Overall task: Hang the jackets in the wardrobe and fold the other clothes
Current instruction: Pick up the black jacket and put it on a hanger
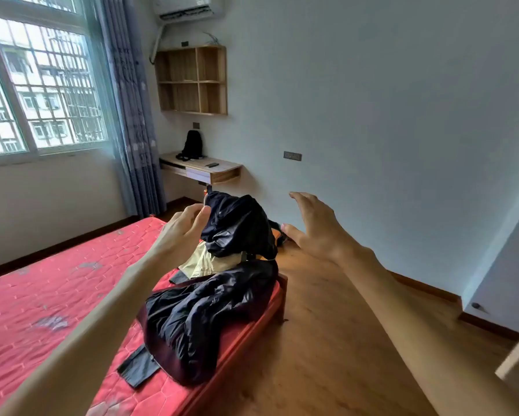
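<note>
Glossy black jacket (240, 226) pinched in your left hand (183, 232); right hand (315, 229), fingers spread empty, at three o'clock over the quilted red bed (42, 295).

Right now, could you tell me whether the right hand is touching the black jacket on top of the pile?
Apart. In the head view, the right hand is open, with bare wall and floor showing between it and the black jacket.

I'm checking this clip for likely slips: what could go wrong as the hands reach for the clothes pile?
The black jacket hangs over the bed edge; tugging the pile could drag it onto the floor. The left hand touches the upper dark garment while the right hand is open and apart, so a one-handed lift might snag the beige garment beneath.
</note>
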A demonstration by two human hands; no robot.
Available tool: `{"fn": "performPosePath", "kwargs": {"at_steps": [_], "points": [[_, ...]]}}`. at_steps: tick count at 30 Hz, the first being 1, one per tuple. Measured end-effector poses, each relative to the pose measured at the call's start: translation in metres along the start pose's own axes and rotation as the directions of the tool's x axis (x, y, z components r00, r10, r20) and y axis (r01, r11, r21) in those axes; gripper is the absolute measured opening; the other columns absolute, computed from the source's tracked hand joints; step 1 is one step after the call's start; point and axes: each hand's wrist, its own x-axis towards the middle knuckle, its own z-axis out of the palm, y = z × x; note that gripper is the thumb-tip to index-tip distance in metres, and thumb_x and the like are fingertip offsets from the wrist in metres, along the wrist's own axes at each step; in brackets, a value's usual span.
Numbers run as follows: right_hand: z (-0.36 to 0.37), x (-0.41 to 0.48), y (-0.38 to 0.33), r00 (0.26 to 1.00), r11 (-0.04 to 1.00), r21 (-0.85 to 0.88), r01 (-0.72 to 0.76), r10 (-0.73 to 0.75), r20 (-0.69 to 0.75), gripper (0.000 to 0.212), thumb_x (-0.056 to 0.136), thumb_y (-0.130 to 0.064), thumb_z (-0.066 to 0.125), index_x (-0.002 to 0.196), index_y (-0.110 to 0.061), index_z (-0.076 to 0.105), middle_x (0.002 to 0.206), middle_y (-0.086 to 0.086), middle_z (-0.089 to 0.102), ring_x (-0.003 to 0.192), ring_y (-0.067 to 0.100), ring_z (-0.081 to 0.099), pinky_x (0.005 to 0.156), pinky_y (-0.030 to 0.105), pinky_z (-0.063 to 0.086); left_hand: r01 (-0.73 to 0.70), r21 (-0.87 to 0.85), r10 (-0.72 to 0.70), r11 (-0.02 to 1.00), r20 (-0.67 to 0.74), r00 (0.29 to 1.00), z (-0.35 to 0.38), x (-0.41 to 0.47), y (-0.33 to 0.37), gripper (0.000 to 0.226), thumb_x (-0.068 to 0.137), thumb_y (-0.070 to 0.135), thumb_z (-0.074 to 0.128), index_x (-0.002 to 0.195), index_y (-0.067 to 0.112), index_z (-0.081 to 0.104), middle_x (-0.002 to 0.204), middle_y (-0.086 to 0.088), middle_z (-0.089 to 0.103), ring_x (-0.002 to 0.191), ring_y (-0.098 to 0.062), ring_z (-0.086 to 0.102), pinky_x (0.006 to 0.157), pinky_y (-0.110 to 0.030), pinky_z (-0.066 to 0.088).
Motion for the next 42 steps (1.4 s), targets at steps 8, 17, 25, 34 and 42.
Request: {"fn": "performPosePath", "kwargs": {"at_steps": [8,17,25,34,42], "points": [[-0.01,0.012,0.005,0.999,1.0,-0.022,-0.006,0.006,-0.032,0.065,0.098,-0.035,0.056,0.152,-0.014,0.029,0.156,0.005,0.033,0.145,0.021,0.029,0.121,0.038,0.022,-0.092,0.047,0.091,0.995,0.006,0.996,0.011,0.022,0.003,0.079,0.087,0.077,0.03,0.152,0.034,0.036,0.126,0.001,0.051,0.107,-0.017,0.054,0.097,-0.04,0.047],[-0.002,0.036,0.042,0.998,0.999,0.005,-0.048,0.048,-0.041,0.068,0.095,-0.036,0.059,0.152,-0.015,0.029,0.156,0.004,0.034,0.145,0.021,0.03,0.121,0.037,0.022,-0.095,0.025,0.093,0.995,0.087,0.992,0.044,0.064,0.014,0.077,0.082,0.083,0.031,0.149,0.047,0.031,0.147,-0.002,0.044,0.131,-0.023,0.046,0.108,-0.052,0.043],[-0.012,0.077,0.116,0.993,0.996,0.014,-0.089,0.09,-0.075,0.07,0.096,-0.038,0.059,0.154,-0.016,0.025,0.158,0.001,0.029,0.147,0.018,0.025,0.119,0.033,0.017,-0.114,0.063,0.108,0.991,0.087,0.99,0.092,0.137,0.042,0.079,0.081,0.081,0.032,0.15,0.042,0.035,0.148,0.0,0.045,0.136,-0.019,0.041,0.107,-0.035,0.035],[-0.044,0.139,0.223,0.993,0.996,0.039,-0.086,0.089,-0.08,0.071,0.097,-0.038,0.059,0.154,-0.018,0.023,0.159,0.0,0.026,0.147,0.017,0.024,0.119,0.032,0.02,-0.157,0.076,0.148,0.985,0.115,0.982,0.185,0.226,0.104,0.074,0.083,0.082,0.035,0.149,0.048,0.031,0.152,0.005,0.039,0.141,-0.02,0.036,0.113,-0.044,0.036],[-0.047,0.163,0.333,0.982,0.982,0.048,-0.184,0.185,-0.025,0.072,0.096,-0.039,0.059,0.154,-0.017,0.023,0.16,0.003,0.025,0.148,0.02,0.023,0.119,0.033,0.021,-0.193,0.125,0.171,0.973,0.167,0.971,0.272,0.288,0.141,0.068,0.093,0.065,0.047,0.154,0.039,0.03,0.158,0.003,0.034,0.145,-0.02,0.031,0.112,-0.038,0.03]]}}
